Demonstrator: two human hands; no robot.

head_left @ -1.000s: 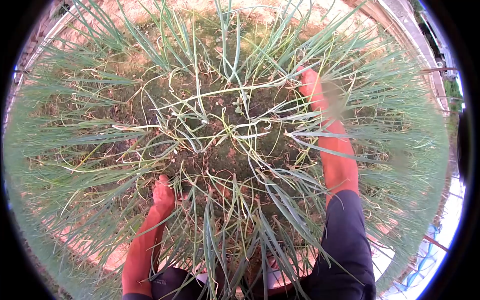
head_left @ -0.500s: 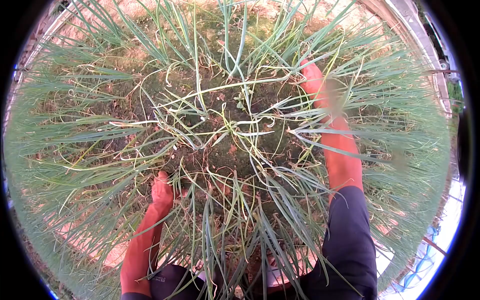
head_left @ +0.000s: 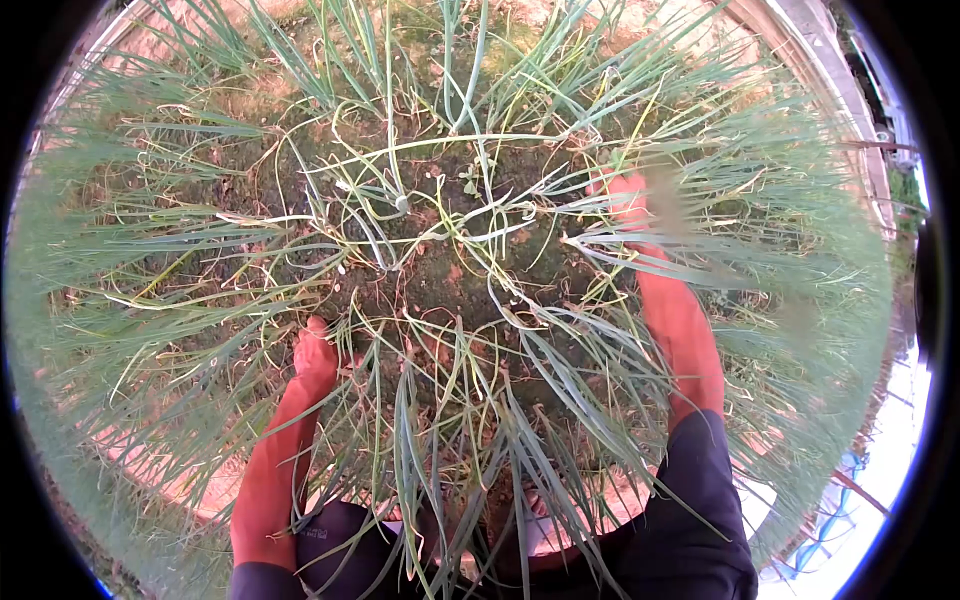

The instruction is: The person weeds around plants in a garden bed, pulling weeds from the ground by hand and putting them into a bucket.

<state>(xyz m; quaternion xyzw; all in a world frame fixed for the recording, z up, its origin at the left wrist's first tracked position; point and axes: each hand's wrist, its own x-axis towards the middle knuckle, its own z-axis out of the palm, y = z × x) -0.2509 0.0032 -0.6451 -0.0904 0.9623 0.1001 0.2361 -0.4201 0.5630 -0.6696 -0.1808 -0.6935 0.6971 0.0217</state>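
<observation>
Green onion plants (head_left: 400, 440) with long tubular leaves surround both hands, many of them bent and tangled over the dark soil (head_left: 430, 275). Low on the left, my left hand (head_left: 316, 352) is down at the base of some plants with its fingers curled in. Whatever it grips is hidden by leaves. Farther out on the right, my right hand (head_left: 628, 198) reaches in among onion leaves (head_left: 600, 245) close to the soil. Leaves and a blurred patch cover part of it, so its fingers do not show clearly.
Dense onion leaves (head_left: 110, 240) spread to both sides. A pale border (head_left: 825, 60) runs along the far right edge of the bed. My knee (head_left: 345, 550) in dark cloth is at the bottom. Small broad-leaved weeds (head_left: 468, 182) grow in the soil.
My right hand has drawn back toward me, lower in the view, out of the farther onion leaves. My left hand stays at nearly the same plants. The view has shifted slightly.
</observation>
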